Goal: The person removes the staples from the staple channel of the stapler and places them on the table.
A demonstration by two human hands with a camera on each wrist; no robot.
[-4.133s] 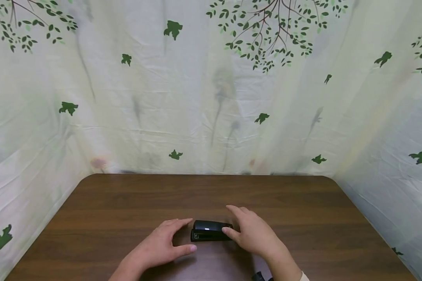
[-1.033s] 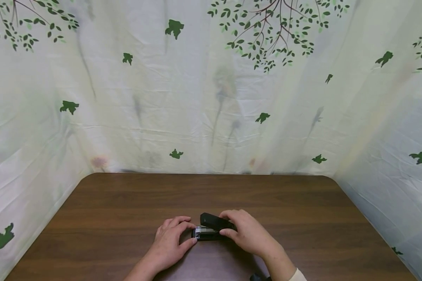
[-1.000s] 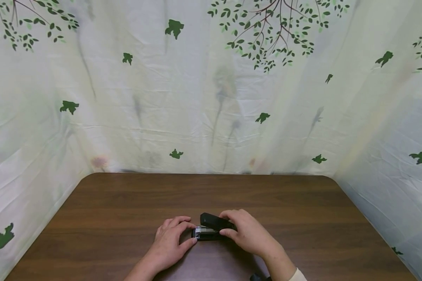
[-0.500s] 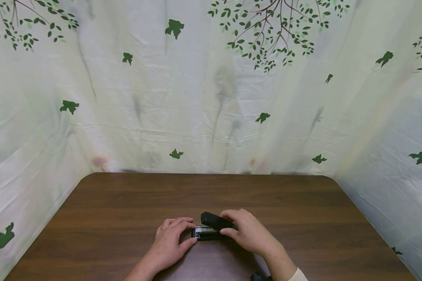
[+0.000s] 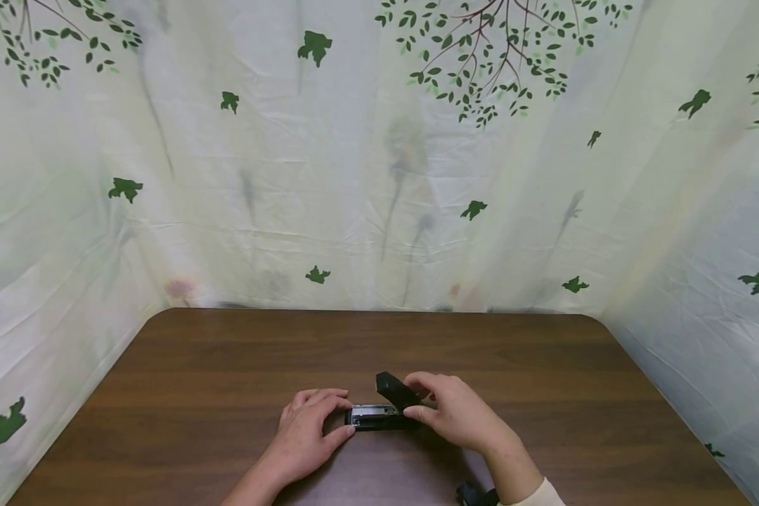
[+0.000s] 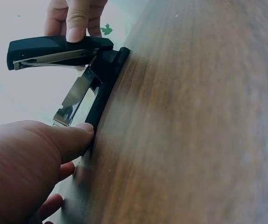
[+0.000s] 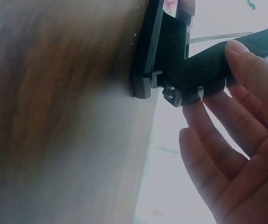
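1. Stapler [image 5: 378,423] lies on the brown table [image 5: 228,351], around 6 o'clock in the head view. Its lid [image 5: 393,391] is tipped up, free end toward 10 o'clock, baring the metal tray [image 6: 73,100].
2. Left hand [image 5: 305,432], at the stapler's 9 o'clock, pinches the base's front end between thumb and fingers. Seems a light hold; if it slackens while the lid is pulled, the base could tip or skid toward 3 o'clock.
3. Right hand [image 5: 458,407], at 3 o'clock, grips the lid, thumb on one face, fingertips on the other. Smooth casing, so a slip could let the lid snap down toward the tray.
4. Left fingers sit close by the tray's front end. A dropping lid might nip them.
5. Spring [image 7: 218,37] spans the gap between lid and tray. Likely under tension; opening too far could overstretch or unhook it.
6. Hinge [image 7: 171,91] probably takes the strain; a sideways twist from the right hand may work it loose.
7. Dark object [image 5: 471,494] near the right wrist, at the stapler's 4 o'clock, cut off by the frame. Cannot tell what it is; the forearm might knock it.
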